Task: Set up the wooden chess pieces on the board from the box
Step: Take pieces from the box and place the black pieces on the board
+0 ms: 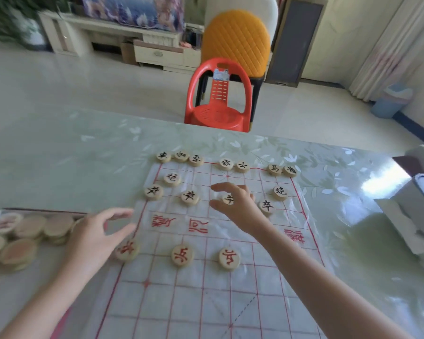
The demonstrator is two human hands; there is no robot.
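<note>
A thin plastic chess board (206, 289) with a red grid lies on the table. Several black-lettered wooden pieces stand on its far rows, among them a pawn (189, 197). Three red-lettered pieces stand on the near side, one of them (182, 255) in the middle of the row. My right hand (238, 206) hovers over the far middle, fingers spread around a black pawn (228, 199) without clearly gripping it. My left hand (101, 233) is spread at the board's left edge, just above a red piece (127, 250). The box (0, 216) at the left holds several loose pieces (32, 226).
A red plastic chair (218, 99) and an orange-backed chair (238, 37) stand beyond the table's far edge. White cardboard boxes (416, 204) sit at the right edge of the table. The table has a green leaf-patterned cover (83, 155).
</note>
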